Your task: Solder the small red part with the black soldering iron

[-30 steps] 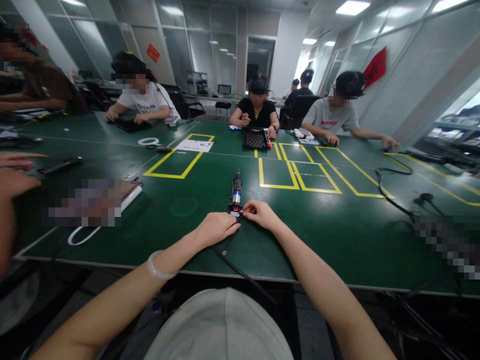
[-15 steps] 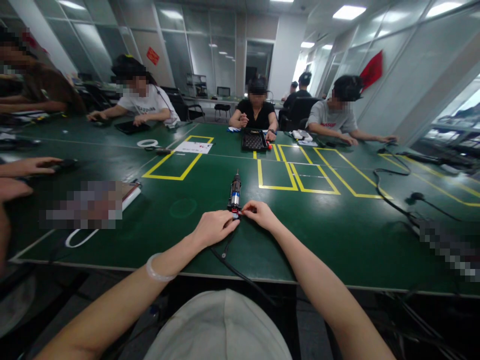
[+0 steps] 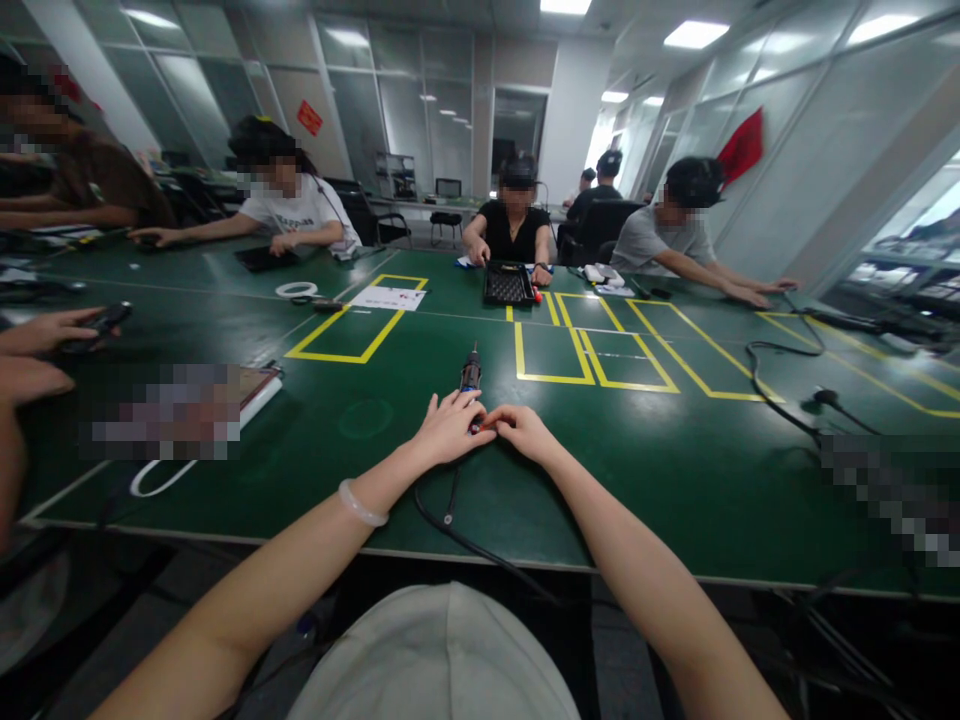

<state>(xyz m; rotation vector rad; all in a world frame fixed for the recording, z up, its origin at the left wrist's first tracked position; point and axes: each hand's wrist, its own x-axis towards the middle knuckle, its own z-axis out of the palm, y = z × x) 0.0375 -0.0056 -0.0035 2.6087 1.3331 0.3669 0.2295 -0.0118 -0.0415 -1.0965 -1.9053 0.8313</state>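
Observation:
A black electric screwdriver (image 3: 470, 373) lies on the green table (image 3: 660, 470), its tip pointing away from me and its black cable (image 3: 457, 520) running back over the near edge. My left hand (image 3: 450, 428) rests over the tool's near end, fingers laid across the body. My right hand (image 3: 519, 430) touches the same end from the right, fingertips pinched on a small red part (image 3: 480, 427). A pale bracelet (image 3: 361, 504) sits on my left wrist.
Yellow tape rectangles (image 3: 592, 355) mark the table beyond the tool. A black tray (image 3: 508, 283) stands farther back, a book (image 3: 251, 388) at the left, cables (image 3: 780, 400) at the right. Several people sit around the table; another person's hand (image 3: 45, 335) holds a dark object at left.
My left hand has slid forward and opened over the tool's body, covering more of it. The person at left lifted a dark object off the table.

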